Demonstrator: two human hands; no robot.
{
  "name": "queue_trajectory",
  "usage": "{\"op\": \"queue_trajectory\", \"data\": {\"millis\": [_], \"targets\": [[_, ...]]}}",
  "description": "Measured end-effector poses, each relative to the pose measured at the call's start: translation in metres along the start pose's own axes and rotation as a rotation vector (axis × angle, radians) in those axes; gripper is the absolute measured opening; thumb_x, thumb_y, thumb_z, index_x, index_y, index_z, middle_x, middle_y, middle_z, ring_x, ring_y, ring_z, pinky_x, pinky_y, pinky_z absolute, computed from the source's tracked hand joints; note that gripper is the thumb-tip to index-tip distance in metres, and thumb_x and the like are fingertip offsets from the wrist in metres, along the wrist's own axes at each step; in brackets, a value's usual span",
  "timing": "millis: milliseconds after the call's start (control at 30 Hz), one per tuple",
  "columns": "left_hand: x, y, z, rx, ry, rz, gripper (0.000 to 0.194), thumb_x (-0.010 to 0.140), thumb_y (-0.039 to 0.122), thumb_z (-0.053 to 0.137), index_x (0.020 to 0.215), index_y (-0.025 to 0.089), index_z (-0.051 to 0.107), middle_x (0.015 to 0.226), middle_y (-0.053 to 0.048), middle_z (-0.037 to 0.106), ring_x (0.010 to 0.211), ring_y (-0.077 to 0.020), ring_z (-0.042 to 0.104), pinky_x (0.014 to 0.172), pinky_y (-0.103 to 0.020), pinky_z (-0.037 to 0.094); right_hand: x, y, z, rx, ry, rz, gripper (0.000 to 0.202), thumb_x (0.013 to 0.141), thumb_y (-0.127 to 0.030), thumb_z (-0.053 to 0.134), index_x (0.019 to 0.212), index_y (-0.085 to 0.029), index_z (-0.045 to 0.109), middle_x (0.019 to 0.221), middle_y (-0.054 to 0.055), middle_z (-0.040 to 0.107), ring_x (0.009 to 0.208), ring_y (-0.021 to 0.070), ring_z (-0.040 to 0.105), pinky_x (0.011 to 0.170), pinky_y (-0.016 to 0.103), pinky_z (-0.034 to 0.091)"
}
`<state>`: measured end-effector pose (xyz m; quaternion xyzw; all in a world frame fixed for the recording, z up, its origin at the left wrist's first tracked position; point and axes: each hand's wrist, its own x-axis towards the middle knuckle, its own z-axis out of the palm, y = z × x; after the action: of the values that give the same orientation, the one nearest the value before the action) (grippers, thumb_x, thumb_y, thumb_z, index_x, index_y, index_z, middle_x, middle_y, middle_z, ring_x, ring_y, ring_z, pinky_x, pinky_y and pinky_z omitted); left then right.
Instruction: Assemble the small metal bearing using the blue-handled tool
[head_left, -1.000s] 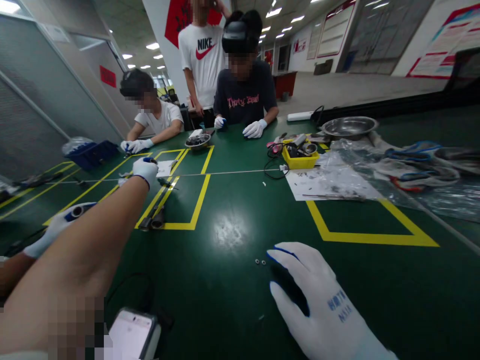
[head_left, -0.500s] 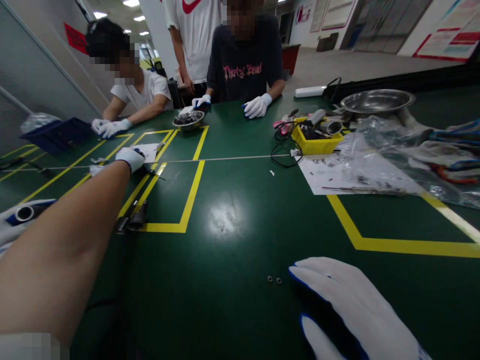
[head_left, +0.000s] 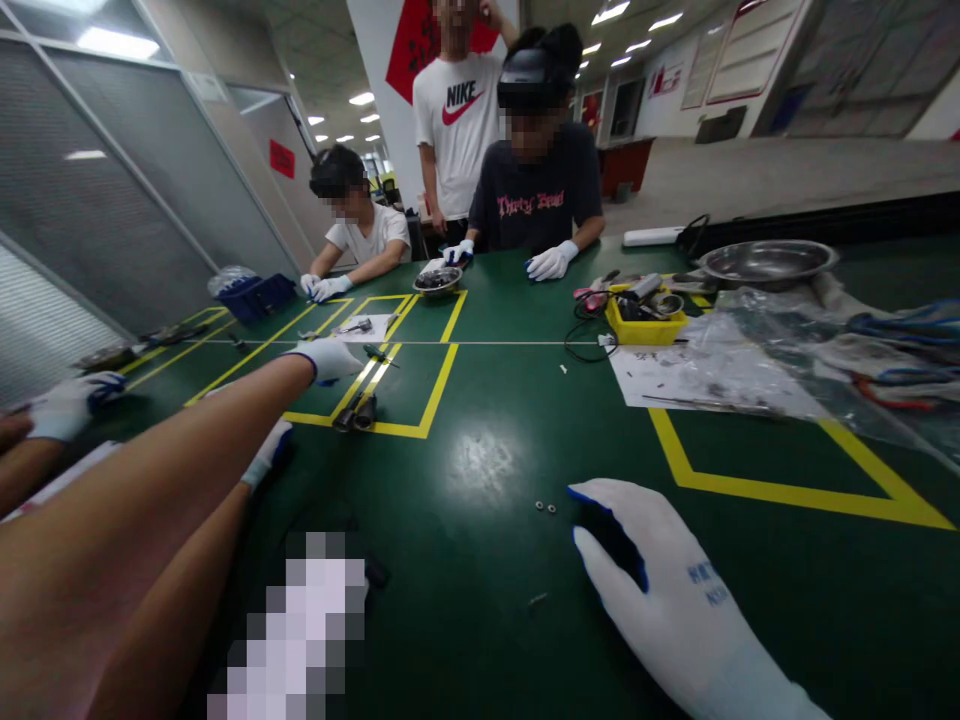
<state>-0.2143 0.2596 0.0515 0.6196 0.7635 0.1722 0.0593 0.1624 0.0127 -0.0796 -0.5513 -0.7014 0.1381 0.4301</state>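
My left hand [head_left: 327, 361], in a white glove with blue beneath, is stretched far out over the table at the left. Its fingers are largely turned away, so their grip cannot be made out. Just right of them lies a thin tool with a dark handle [head_left: 377, 354]. Nearer me are two dark metal sockets [head_left: 355, 412]. My right hand [head_left: 637, 560] is open at the lower right, thumb and fingers apart around nothing. Two small rings [head_left: 545, 508] lie just left of its fingertips, and a small thin piece [head_left: 538, 600] is below them.
Other gloved hands [head_left: 268, 455] are at the left; one forearm runs beneath mine. A yellow bin [head_left: 646, 328] of parts, a steel dish [head_left: 769, 263], paper and plastic bags are at the right. Across the table are people and a parts bowl [head_left: 438, 281].
The view has widened and swung left. My left hand has drawn back slightly from the thin tool, which now shows beside it. Another gloved hand shows below my left forearm.
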Motion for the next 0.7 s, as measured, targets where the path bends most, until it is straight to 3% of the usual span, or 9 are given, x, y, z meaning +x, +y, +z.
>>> {"op": "queue_trajectory", "data": {"millis": [67, 100, 167, 267, 433, 700], "targets": [[-0.033, 0.006, 0.011, 0.195, -0.118, -0.025, 0.042, 0.072, 0.043, 0.086, 0.097, 0.012, 0.075, 0.095, -0.014, 0.078, 0.11, -0.0387, 0.071, 0.099, -0.046, 0.054, 0.0, 0.001, 0.005, -0.012, 0.013, -0.017, 0.031, 0.096, -0.045, 0.059, 0.122, -0.031, 0.067, 0.116, 0.01, 0.076, 0.106, 0.0376, 0.073, 0.088, 0.065, 0.061], [-0.049, 0.01, 0.018, 0.271, -0.153, -0.023, 0.049, 0.073, 0.047, 0.084, 0.105, 0.012, 0.075, 0.108, -0.018, 0.077, 0.114, -0.0407, 0.07, 0.099, -0.047, 0.054, 0.0, 0.002, 0.007, -0.018, 0.017, -0.036, 0.03, 0.095, -0.045, 0.059, 0.119, -0.03, 0.068, 0.115, 0.011, 0.076, 0.106, 0.0379, 0.073, 0.089, 0.066, 0.061], [-0.076, 0.018, 0.031, 0.396, -0.186, -0.003, 0.062, 0.078, 0.052, 0.075, 0.126, 0.012, 0.069, 0.133, -0.025, 0.068, 0.125, -0.0424, 0.064, 0.104, -0.05, 0.051, 0.001, 0.003, 0.01, -0.021, 0.011, -0.064, 0.029, 0.094, -0.044, 0.059, 0.116, -0.029, 0.069, 0.113, 0.012, 0.075, 0.106, 0.0375, 0.072, 0.091, 0.067, 0.06], [-0.103, 0.029, 0.046, 0.519, -0.201, 0.015, 0.059, 0.089, 0.047, 0.061, 0.138, 0.014, 0.061, 0.144, -0.027, 0.059, 0.131, -0.0414, 0.061, 0.103, -0.053, 0.05, 0.005, 0.003, 0.012, -0.014, 0.015, -0.076, 0.027, 0.093, -0.043, 0.059, 0.113, -0.028, 0.071, 0.109, 0.011, 0.076, 0.102, 0.0366, 0.072, 0.089, 0.065, 0.06], [-0.113, 0.042, 0.053, 0.606, -0.189, -0.009, 0.045, 0.096, 0.029, 0.055, 0.137, 0.012, 0.062, 0.138, -0.029, 0.059, 0.127, -0.0391, 0.063, 0.096, -0.049, 0.053, 0.012, 0.002, 0.013, 0.018, -0.023, -0.058, 0.024, 0.093, -0.04, 0.058, 0.107, -0.026, 0.073, 0.106, 0.013, 0.075, 0.102, 0.0369, 0.071, 0.09, 0.064, 0.06], [-0.125, 0.062, 0.051, 0.676, -0.166, -0.052, 0.041, 0.1, 0.039, 0.066, 0.134, 0.017, 0.062, 0.138, -0.013, 0.063, 0.12, -0.0283, 0.065, 0.1, -0.052, 0.057, 0.013, 0.003, 0.017, 0.009, 0.007, -0.078, 0.022, 0.094, -0.038, 0.058, 0.107, -0.027, 0.072, 0.103, 0.011, 0.076, 0.099, 0.0353, 0.072, 0.088, 0.061, 0.061]]}}
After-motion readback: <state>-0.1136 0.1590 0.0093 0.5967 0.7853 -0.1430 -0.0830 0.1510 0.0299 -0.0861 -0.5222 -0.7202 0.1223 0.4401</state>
